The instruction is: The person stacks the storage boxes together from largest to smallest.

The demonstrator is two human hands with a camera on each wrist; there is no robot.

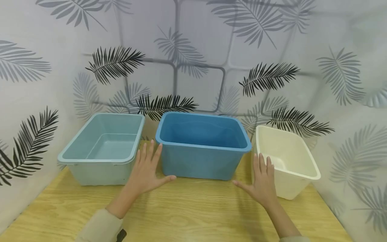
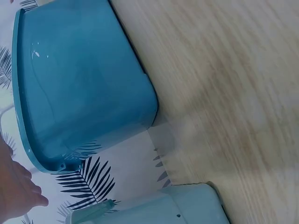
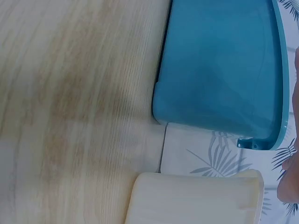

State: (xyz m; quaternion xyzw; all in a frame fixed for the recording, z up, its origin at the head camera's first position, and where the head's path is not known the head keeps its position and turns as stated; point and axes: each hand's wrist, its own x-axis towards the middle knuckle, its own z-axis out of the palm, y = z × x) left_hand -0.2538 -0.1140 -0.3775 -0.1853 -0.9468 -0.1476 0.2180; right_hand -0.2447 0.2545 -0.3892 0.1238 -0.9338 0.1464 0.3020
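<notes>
The deep blue plastic tub with rounded corners (image 1: pixel 199 163) stands upright on the yellowish wood-grain table (image 1: pixel 193 208). It is between a pale blue-green plastic tub (image 1: pixel 99 174) and a cream plastic tub (image 1: pixel 290 186). The left hand (image 1: pixel 145 176) is spread wide near the blue tub's left end. The right hand (image 1: pixel 263 185) is spread near its right end. Both hands hold nothing.

To get a good hold of the blue tub, I think both hands should go under the rim, one at each end, equally high. The side gaps look small, so bumping the other tubs seems easy.
</notes>
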